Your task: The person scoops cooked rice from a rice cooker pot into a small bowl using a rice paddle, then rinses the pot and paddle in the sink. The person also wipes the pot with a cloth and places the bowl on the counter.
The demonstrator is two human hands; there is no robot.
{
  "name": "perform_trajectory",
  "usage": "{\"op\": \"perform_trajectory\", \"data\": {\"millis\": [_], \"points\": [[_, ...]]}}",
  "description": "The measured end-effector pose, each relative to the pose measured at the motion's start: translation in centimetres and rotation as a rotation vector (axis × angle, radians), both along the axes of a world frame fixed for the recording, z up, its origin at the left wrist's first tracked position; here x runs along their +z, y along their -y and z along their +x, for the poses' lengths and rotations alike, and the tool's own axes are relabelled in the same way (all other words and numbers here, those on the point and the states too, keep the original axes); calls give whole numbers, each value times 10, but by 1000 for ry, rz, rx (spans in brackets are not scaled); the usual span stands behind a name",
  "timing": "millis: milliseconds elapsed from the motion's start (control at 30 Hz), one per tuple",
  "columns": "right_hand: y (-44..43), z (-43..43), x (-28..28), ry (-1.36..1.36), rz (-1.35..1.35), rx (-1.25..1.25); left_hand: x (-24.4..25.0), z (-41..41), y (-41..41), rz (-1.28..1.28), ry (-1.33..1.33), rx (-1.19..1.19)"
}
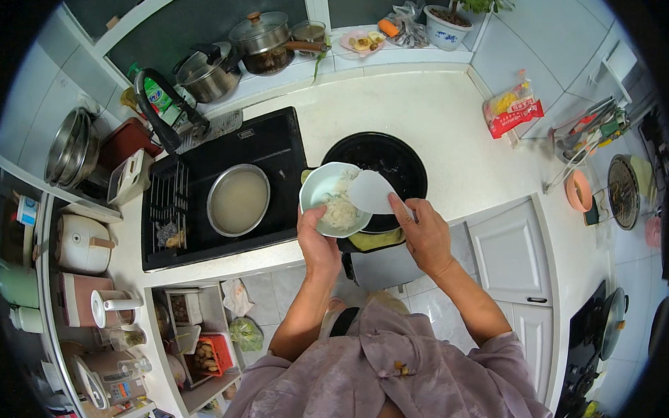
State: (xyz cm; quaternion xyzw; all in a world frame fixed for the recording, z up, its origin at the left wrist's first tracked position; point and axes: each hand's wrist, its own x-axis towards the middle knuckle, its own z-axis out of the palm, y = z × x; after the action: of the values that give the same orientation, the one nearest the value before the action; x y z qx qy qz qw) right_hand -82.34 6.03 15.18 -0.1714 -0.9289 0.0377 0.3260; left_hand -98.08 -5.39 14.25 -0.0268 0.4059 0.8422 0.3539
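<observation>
My left hand [318, 242] grips a pale mint bowl [314, 193] by its near side, thumb over the rim. White rice [341, 212] lies in the bowl. In my right hand [428, 234] is a white rice paddle [371, 192], its broad blade over the bowl's right side and partly hiding the rice. Behind and below the bowl stands a round black pot [383, 150] at the counter's edge. Yellow-green cloth [376, 241] shows under its near side. The pot's inside is dark, and the bowl and paddle cover part of it.
Left of the pot, a black sink [281, 152] holds a metal basin [238, 200] of cloudy liquid under a dark faucet [161, 114]. Lidded pots [209, 75] line the windowsill. A red food packet [512, 113] leans at the right wall. An open drawer [203, 337] sticks out lower left.
</observation>
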Motion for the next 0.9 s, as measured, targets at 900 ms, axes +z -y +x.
{"op": "perform_trajectory", "data": {"millis": [900], "points": [[-28, -31, -7, -333, -1249, -38, -20, -59, 44, 77, 251, 88]]}}
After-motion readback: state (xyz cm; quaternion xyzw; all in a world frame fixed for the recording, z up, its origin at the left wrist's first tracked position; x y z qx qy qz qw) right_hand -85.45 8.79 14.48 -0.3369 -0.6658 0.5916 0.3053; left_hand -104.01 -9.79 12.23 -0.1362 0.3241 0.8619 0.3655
